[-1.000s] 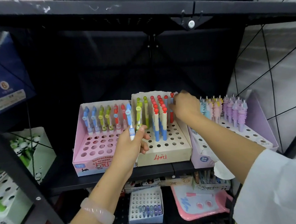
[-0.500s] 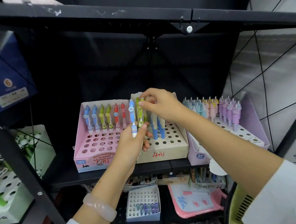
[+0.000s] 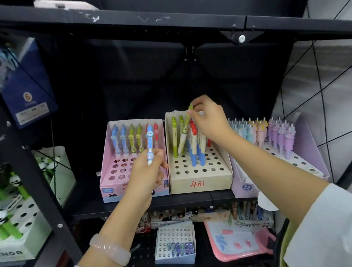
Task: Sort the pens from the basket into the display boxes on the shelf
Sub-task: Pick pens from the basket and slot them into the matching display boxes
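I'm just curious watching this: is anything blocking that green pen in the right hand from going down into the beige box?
Nothing visible does. The right hand holds the green pen tilted, its tip over open holes in the beige box, beside the standing green pens.

You face a black metal shelving unit whose upper shelf edge is scuffed with white marks. A bolted bracket sits under that edge, right of centre. Behind the shelves the back is dark and unlit. To your right a pale grey wall shows through thin black wire mesh. At left a black upright post slants downward. The light seems to come from above, though its source is out of view.
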Available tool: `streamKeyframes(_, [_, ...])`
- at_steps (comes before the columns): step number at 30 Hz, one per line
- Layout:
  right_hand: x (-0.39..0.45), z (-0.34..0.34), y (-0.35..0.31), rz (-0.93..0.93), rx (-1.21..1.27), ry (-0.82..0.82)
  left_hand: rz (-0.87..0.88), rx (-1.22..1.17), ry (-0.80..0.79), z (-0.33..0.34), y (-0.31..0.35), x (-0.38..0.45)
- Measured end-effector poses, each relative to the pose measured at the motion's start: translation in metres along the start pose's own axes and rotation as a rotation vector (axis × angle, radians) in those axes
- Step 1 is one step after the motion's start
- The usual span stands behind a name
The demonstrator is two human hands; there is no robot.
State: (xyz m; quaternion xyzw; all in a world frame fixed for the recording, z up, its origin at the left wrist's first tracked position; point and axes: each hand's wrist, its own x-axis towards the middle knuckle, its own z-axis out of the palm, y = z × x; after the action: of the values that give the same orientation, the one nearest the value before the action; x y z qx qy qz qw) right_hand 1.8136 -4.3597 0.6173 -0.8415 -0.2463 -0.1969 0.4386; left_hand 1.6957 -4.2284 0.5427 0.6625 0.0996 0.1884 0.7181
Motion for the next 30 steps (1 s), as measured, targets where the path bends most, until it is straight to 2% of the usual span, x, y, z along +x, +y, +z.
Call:
streamKeyframes(3, [-0.003, 0.006, -0.003, -0.057, 0.008, 0.021, 0.016, -0.010, 0.034, -0.006, -0.001, 0.000])
streamKeyframes(6, [-0.002, 0.011, -0.020, -0.098, 0.127, 0.043, 0.024, -0.033, 0.114, -0.016, 0.001, 0.001])
streamKeyframes(10, [-0.001, 0.030, -0.045, -0.181, 0.141, -0.020, 0.035, -0.144, 0.157, -0.034, 0.005, 0.001])
streamKeyframes(15, [-0.005, 0.067, -0.055, -0.191, 0.130, -0.107, 0.042, -0.221, 0.220, -0.059, 0.006, 0.000])
streamKeyframes(22, [-0.010, 0.104, -0.055, -0.186, 0.025, -0.153, 0.025, -0.166, 0.283, -0.085, -0.002, -0.001])
streamKeyframes(30, [-0.017, 0.124, -0.055, -0.235, -0.245, -0.322, 0.030, -0.107, 0.264, -0.089, -0.007, -0.004])
